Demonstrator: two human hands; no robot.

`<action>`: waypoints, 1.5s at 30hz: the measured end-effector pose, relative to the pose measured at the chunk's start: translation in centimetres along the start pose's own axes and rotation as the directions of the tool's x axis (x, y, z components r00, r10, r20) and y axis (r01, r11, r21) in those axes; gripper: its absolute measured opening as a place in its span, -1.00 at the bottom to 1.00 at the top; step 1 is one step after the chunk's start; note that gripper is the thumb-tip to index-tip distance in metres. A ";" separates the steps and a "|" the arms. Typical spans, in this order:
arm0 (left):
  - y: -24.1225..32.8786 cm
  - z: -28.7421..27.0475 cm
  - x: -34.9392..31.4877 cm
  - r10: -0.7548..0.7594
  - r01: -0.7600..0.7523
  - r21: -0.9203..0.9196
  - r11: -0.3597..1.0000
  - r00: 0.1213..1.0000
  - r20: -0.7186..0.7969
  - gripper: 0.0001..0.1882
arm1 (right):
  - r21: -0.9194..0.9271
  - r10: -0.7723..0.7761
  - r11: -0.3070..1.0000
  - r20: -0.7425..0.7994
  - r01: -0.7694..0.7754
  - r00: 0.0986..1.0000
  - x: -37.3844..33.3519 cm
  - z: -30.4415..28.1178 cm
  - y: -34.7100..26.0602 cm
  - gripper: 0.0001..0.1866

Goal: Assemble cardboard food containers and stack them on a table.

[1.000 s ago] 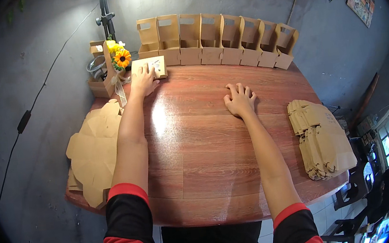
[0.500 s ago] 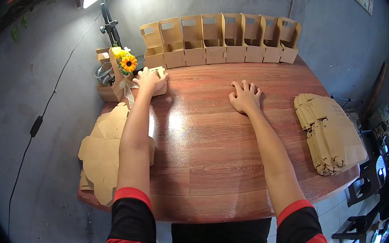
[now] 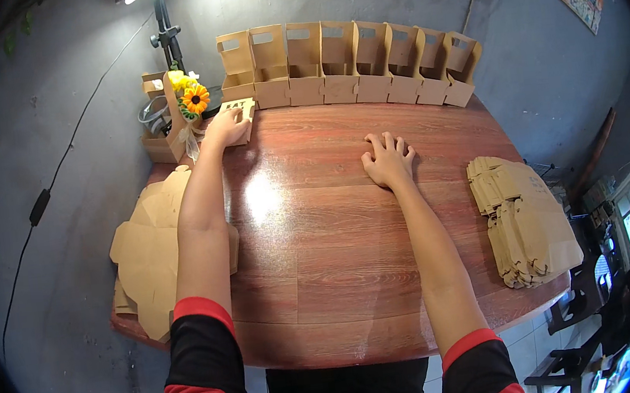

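At the far left of the table, a small closed cardboard box [image 3: 247,111] with dark print on its lid stands by the row of carriers. My left hand [image 3: 223,129] lies over its near left side, fingers loosely bent and touching the lid; some fingertips are hard to make out. Farther right, my right hand [image 3: 388,162] rests on the wooden table [image 3: 338,271], its fingers spread and slightly curled, holding nothing. Several cardboard carriers [image 3: 306,75] with handle cutouts line the far edge, upright and open at the top.
Flat cardboard blanks [image 3: 148,252] lie at the left edge, beside my left forearm. A stack of folded cardboard [image 3: 536,219] sits at the right edge. Yellow and orange flowers [image 3: 196,98] and a cardboard caddy [image 3: 164,147] stand far left, below a lamp stand [image 3: 167,32].
My left hand has drawn back to the near left of the small box, baring more of its lid. My right hand stays on the table. The whole view has shifted slightly.
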State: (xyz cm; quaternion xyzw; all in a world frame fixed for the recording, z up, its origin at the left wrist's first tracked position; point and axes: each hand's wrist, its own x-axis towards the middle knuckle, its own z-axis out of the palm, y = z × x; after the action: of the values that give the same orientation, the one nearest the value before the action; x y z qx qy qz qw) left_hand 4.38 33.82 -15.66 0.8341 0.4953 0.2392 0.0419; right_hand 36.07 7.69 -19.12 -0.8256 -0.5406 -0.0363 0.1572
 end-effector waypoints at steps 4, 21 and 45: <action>0.4 -0.1 -0.5 0.007 -0.007 0.003 1.000 1.000 -0.014 -0.36 | 0.004 -0.009 1.000 0.003 0.009 1.000 0.1 0.0 0.1 -0.42; -7.4 1.0 -0.4 -0.351 0.351 -0.009 0.936 0.936 0.011 -0.47 | 0.001 0.002 1.000 0.012 -0.002 1.000 0.2 0.1 0.1 -0.43; 1.9 -2.1 -1.0 -0.048 0.043 0.059 0.997 0.994 0.100 -0.11 | 0.005 0.002 1.000 0.023 -0.002 1.000 0.3 0.0 0.0 -0.45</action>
State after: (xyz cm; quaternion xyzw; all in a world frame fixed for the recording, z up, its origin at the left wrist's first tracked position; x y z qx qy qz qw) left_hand 4.56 31.62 -13.57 0.8345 0.5180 0.1812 0.0487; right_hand 36.25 7.98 -19.03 -0.8263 -0.5415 -0.0252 0.1529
